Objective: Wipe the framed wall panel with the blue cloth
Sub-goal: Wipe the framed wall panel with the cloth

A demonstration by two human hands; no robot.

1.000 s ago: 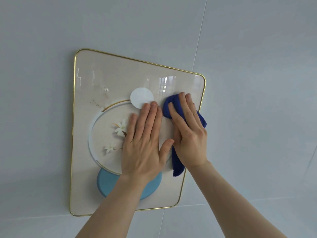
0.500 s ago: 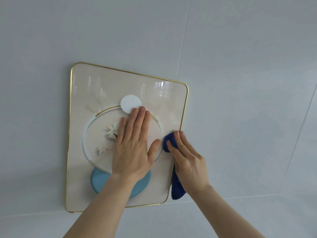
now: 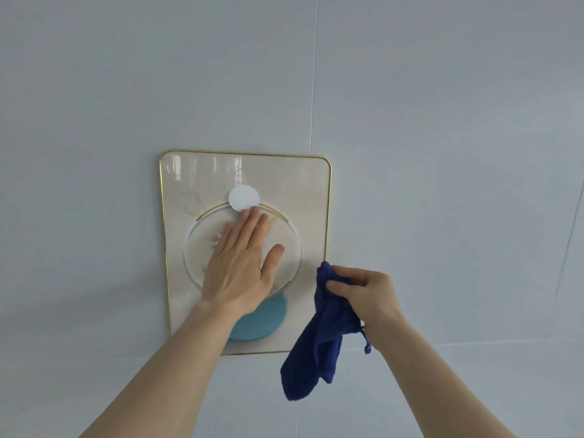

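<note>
No text, label, brand, number or sign can be read anywhere in the view. The framed wall panel (image 3: 246,181) is decorated only with circles and small flowers, and no lettering is seen on the blue cloth (image 3: 319,339) or on the wall (image 3: 442,153).

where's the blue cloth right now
In the head view the blue cloth hangs from the right hand, beside the framed panel's lower right edge, while the left hand lies flat on the panel.
</note>
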